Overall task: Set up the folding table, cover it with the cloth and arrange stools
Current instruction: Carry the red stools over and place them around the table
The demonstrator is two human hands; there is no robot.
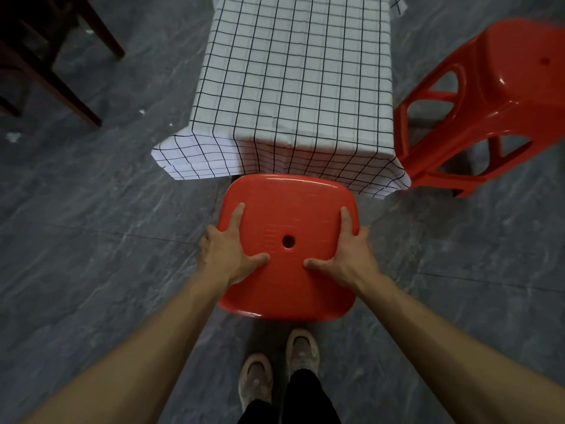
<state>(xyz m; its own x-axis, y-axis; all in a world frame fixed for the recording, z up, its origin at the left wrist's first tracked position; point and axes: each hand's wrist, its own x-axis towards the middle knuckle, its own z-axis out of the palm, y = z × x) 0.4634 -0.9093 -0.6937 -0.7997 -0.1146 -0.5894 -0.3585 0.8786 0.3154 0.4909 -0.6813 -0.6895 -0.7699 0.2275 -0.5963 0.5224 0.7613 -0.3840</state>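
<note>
I am gripping the red stool by its seat, left hand and right hand each curling over a side edge, with thumb and forefinger flat on top. I am holding it dead ahead at the near short end of the cloth-covered table, whose long axis is running away from me. The seat's far edge is lying right at that draped end, and both hands look equally placed for a forward push.
</note>
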